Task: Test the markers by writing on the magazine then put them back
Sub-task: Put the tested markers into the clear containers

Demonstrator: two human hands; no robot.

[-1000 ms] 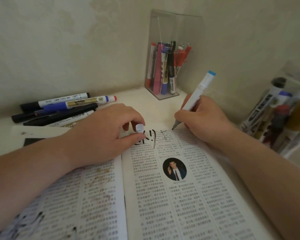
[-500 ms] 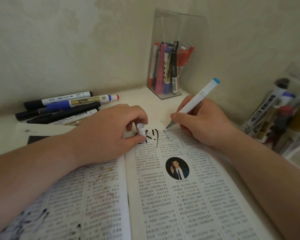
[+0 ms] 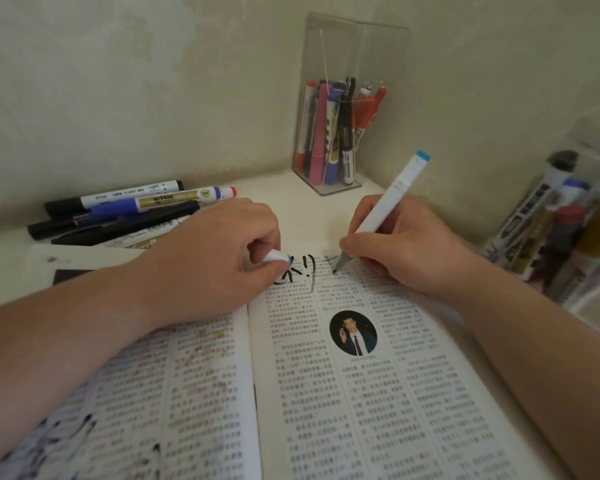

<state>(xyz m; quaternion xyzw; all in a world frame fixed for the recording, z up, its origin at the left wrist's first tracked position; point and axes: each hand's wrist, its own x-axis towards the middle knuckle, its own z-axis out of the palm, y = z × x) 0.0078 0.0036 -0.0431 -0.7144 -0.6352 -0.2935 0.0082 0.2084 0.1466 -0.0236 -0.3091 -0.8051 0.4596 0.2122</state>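
Observation:
An open magazine (image 3: 326,393) lies in front of me, its top margin marked with black scribbles. My right hand (image 3: 406,244) grips a white marker (image 3: 392,202) with a blue end cap, its grey tip touching the right page's top. My left hand (image 3: 215,258) rests on the left page near the spine and pinches the marker's white cap (image 3: 276,257). Several loose markers (image 3: 132,213) lie on the desk behind my left hand.
A tall clear holder (image 3: 340,109) with several markers stands in the wall corner. Another clear box (image 3: 568,220) of markers sits at the right edge. A white card (image 3: 66,261) lies under the magazine's top left. Walls close off the back and right.
The marker tip has come down and drawn a short stroke on the right page's top. My left hand has turned the cap onto its side between the fingers.

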